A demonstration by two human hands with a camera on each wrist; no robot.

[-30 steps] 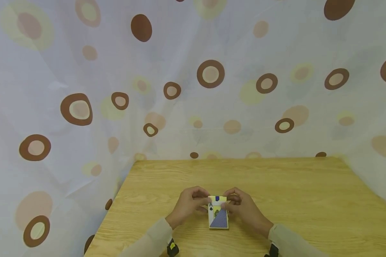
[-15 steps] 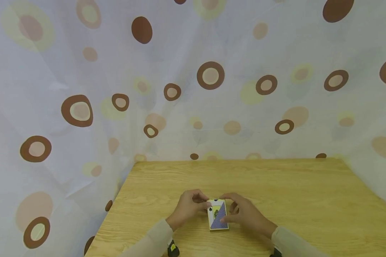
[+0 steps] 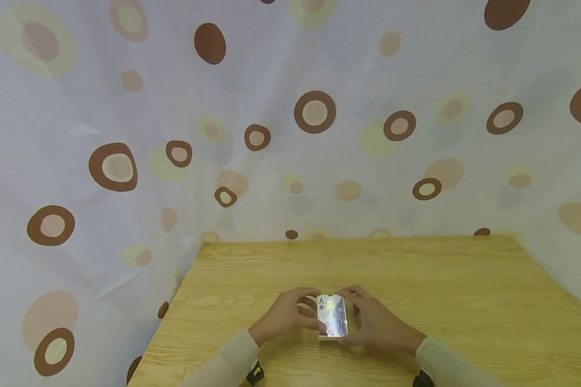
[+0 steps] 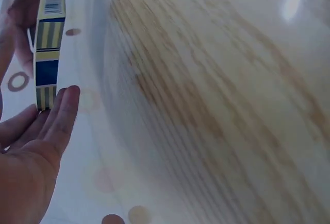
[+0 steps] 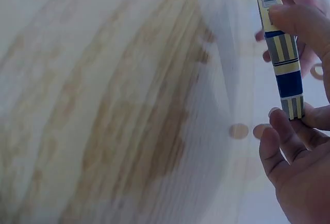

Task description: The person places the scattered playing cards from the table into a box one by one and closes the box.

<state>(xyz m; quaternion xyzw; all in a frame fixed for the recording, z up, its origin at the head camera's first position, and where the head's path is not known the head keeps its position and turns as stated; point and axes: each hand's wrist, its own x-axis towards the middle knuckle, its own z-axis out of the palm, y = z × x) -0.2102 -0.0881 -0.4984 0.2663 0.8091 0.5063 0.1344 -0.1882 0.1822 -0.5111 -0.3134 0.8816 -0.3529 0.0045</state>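
Observation:
A box of playing cards (image 3: 334,314) with an ace of spades design is held up between both hands in the head view, its face shining with reflected light. My left hand (image 3: 283,314) holds its left side, the thumb on the lower front and the other fingers near the upper left corner. At the opposite side, my right hand (image 3: 380,321) grips the box between index finger at the top right and thumb at the bottom right. The left wrist view shows a striped edge of the card box (image 4: 47,54) with a barcode; so does the right wrist view (image 5: 284,59).
A wooden table (image 3: 416,274) lies beneath the hands. Behind it and to the sides hangs a pale sheet (image 3: 271,70) with brown and yellow round spots. Both wrists wear a dark strapped device, the left one (image 3: 255,373) showing a yellow mark.
The right thumb has gone from the upper front of the box down to its bottom right corner. My left thumb has also slid lower. The box has tilted and now catches glare.

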